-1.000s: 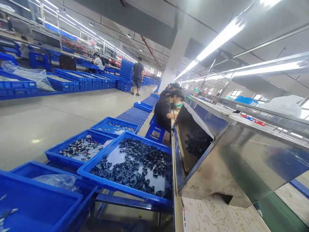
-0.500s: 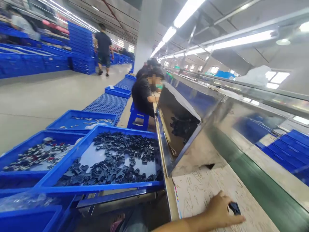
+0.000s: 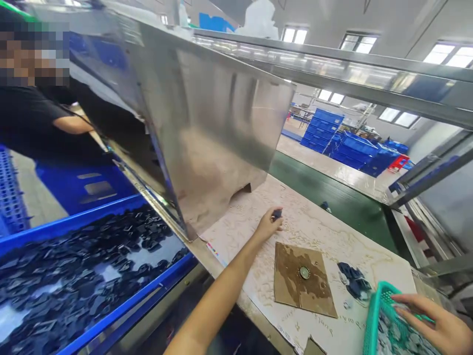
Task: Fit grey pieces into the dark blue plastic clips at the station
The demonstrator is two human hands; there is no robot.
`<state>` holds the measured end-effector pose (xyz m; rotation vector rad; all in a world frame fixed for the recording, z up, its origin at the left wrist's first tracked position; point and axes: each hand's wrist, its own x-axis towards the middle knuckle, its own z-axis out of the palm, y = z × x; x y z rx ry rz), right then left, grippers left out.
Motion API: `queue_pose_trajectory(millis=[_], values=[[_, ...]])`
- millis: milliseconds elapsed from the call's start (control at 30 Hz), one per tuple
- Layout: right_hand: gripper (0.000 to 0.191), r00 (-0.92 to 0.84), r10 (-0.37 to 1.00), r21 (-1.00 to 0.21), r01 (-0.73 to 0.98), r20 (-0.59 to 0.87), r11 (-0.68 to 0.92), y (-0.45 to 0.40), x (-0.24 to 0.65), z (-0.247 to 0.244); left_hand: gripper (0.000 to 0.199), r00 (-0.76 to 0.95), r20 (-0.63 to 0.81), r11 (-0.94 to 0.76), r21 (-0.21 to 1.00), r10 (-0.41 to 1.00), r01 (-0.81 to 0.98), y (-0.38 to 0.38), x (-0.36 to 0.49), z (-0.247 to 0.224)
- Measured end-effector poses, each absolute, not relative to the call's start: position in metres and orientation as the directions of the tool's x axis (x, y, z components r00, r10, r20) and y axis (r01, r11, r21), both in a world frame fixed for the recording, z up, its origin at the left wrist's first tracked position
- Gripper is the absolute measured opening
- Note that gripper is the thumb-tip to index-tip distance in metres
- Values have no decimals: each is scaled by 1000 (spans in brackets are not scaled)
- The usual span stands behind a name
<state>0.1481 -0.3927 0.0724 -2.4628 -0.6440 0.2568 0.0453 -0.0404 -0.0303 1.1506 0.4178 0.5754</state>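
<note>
Dark piece (image 3: 277, 214) pinched between the left fingers (image 3: 269, 217), at their tips, right fingers (image 3: 419, 301) over green basket (image 3: 371, 323), hold unclear

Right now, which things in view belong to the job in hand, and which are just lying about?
Likely belonging:
dark piece, held by the left hand
green basket of pale pieces, right hand over it
cardboard with a round piece
dark pile beside the basket
perhaps the blue tray of dark parts

Seemingly just around:
blue crates stacked beyond the green belt
red item beside the crates
</note>
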Motion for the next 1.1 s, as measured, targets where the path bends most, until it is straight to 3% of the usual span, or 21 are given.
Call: queue_pose_trajectory(millis=[133, 233, 333, 433, 567, 700, 1000, 1100], values=[[21, 771, 634, -637, 458, -63, -620, -346, 132, 83, 27, 799, -37, 329, 922, 600, -205, -43, 41, -28], [28, 646, 764, -683, 553, -10, -476, -311, 120, 73, 30, 802, -39, 319, 928, 596, -192, -44, 40, -31], [33, 531, 846, -738, 552, -49, -389, -287, 116, 60, 33, 805, -41, 298, 939, 592, -171, -44, 39, -35], [24, 475, 868, -826, 426, -145, -370, -275, 115, 52, 34, 808, -43, 281, 947, 588, -153, -43, 38, -38], [19, 554, 787, -897, 151, -271, -415, -275, 111, 47, 38, 815, -44, 267, 954, 577, -138, -43, 37, -38], [13, 605, 746, -947, -48, -280, -316, -278, 107, 42, 39, 824, -49, 263, 957, 564, -123, -46, 37, -37], [45, 565, 757, -944, -223, -328, -242, -272, 99, 45, 33, 827, -55, 256, 961, 560, -109, -48, 35, -33], [43, 521, 777, -935, -201, -354, -291, -268, 98, 47, 32, 827, -64, 259, 961, 558, -100, -48, 35, -32]])
